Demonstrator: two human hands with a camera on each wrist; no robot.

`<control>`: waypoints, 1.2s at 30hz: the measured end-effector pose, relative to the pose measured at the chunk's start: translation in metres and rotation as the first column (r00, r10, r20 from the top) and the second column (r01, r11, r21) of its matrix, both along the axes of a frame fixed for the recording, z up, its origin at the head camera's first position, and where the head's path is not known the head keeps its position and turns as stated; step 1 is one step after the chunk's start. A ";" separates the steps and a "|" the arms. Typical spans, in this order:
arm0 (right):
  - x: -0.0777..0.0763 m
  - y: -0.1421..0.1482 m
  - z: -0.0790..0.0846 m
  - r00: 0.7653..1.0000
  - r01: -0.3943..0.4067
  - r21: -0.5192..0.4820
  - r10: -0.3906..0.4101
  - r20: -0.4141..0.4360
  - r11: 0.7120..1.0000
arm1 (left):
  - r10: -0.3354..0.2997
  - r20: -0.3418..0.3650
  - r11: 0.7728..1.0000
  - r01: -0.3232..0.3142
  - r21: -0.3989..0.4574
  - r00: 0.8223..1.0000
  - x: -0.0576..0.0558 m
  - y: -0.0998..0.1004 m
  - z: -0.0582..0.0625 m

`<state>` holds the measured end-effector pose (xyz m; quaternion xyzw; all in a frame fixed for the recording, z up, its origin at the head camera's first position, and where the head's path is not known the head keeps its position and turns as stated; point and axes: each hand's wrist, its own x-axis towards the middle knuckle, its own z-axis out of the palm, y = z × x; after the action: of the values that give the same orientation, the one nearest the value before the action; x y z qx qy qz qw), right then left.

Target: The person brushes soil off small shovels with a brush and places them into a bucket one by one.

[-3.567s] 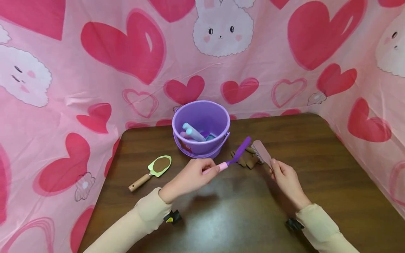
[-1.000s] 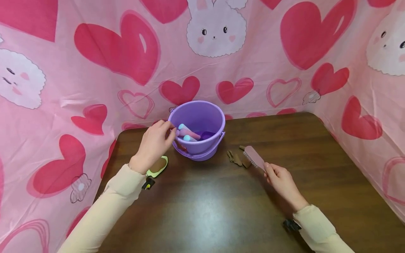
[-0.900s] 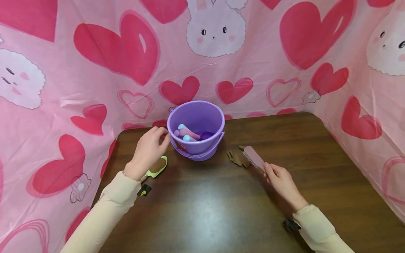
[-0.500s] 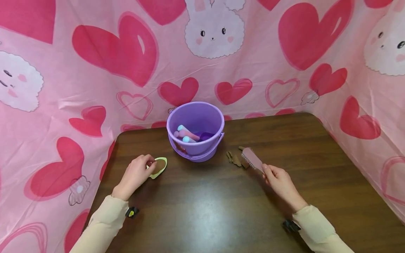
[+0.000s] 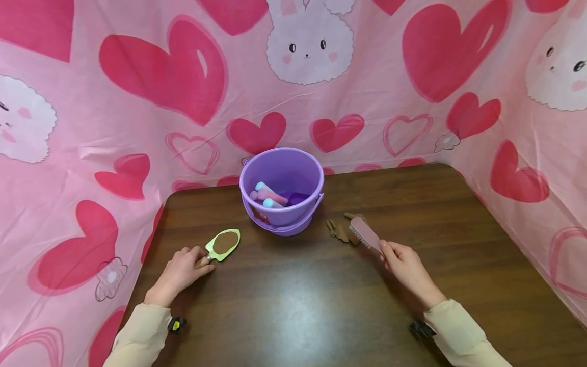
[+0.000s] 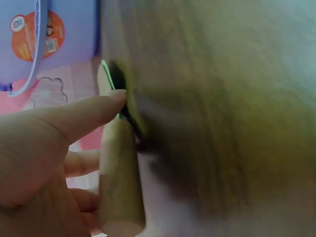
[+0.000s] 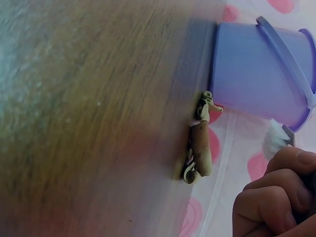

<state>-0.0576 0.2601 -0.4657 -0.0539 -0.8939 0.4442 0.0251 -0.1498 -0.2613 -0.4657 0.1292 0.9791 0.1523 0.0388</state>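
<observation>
My left hand [image 5: 183, 270] is around the wooden handle [image 6: 119, 177] of a small green trowel [image 5: 223, 244] with a brown oval on its blade. In the head view the thumb lies apart from the neck on the near side, the other fingers on the far side; the trowel lies on the table. My right hand [image 5: 408, 265] pinches the handle of a pink brush [image 5: 364, 232], its white bristles [image 7: 275, 139] facing left. Beside the brush lie brown curled pieces like dry leaves [image 5: 338, 232], also in the right wrist view [image 7: 200, 143].
Behind the hands, a purple bucket [image 5: 282, 219] stands near the back of the brown table [image 5: 293, 316]. It holds several tools with pink and light blue handles [image 5: 270, 195]. A pink cloth with hearts and rabbits [image 5: 385, 81] surrounds the table.
Earlier, the left hand held a purple tool with a pink handle; it now lies in the bucket. The left hand has left the bucket's rim and come down to the trowel. The right hand keeps the brush.
</observation>
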 end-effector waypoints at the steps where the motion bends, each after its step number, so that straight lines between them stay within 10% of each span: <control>1: 0.000 0.000 0.000 1.000 -0.002 0.001 0.002 0.001 1.000 | 0.004 0.003 1.000 -0.004 -0.002 1.000 0.001 -0.002 -0.001; 25: -0.004 -0.004 -0.003 1.000 -0.016 -0.001 0.017 0.017 1.000 | 0.060 -0.001 0.993 -0.060 0.099 0.998 0.015 -0.004 -0.009; 36: -0.008 -0.010 -0.005 0.999 -0.043 -0.003 0.043 -0.004 0.999 | -0.097 0.049 0.983 0.088 0.164 0.994 0.029 0.039 0.006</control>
<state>-0.0654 0.2502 -0.4712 -0.0339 -0.8941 0.4463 0.0171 -0.1211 -0.2227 -0.4598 0.1731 0.9550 0.2326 0.0628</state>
